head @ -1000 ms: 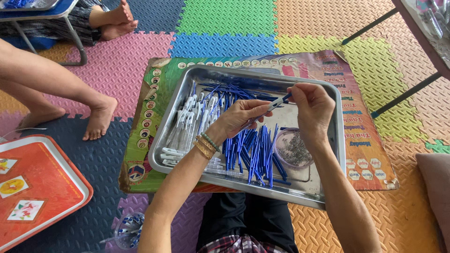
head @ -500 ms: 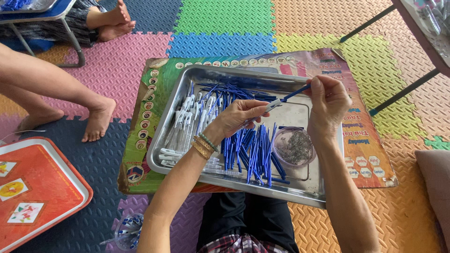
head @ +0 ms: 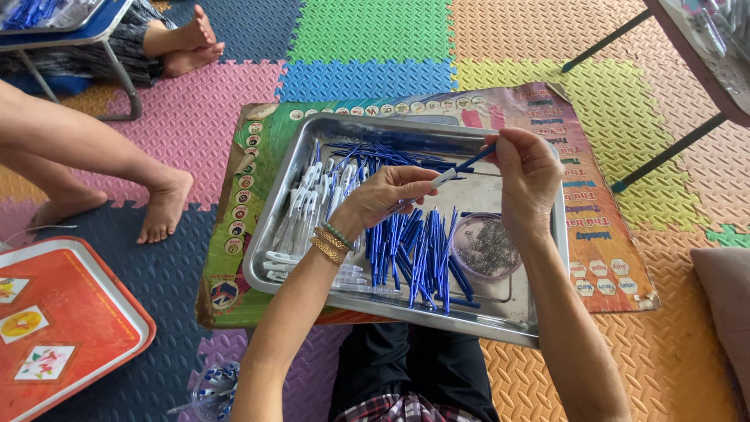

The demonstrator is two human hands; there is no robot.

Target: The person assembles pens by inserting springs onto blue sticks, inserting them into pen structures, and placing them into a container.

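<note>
Floor: interlocking foam mats [head: 367, 31] in green, blue, pink, orange and yellow cover the whole room; a worn printed poster [head: 601, 234] lies flat on them.
Near edge: the person's dark trousers show below the tray; an orange tray [head: 70, 328] with picture cards lies on the mats at the lower left.
Metal tray: the steel tray [head: 516, 320] sits on the poster, filled with things.
Tray contents: blue pen refills [head: 414, 250] are heaped in the middle, clear pen barrels [head: 308, 203] lie on the left, and a round clear dish [head: 484, 248] of small springs sits on the right.
Left hand: the left hand [head: 387, 195], gold bangles at the wrist, pinches the pale end of a blue refill [head: 461, 168] above the tray.
Right hand: the right hand [head: 527, 176] closes its fingertips on the same refill's upper end.
Farther off: another person's bare foot [head: 164, 207] rests on the mats at left; metal table legs [head: 664, 156] cross the far right.
</note>
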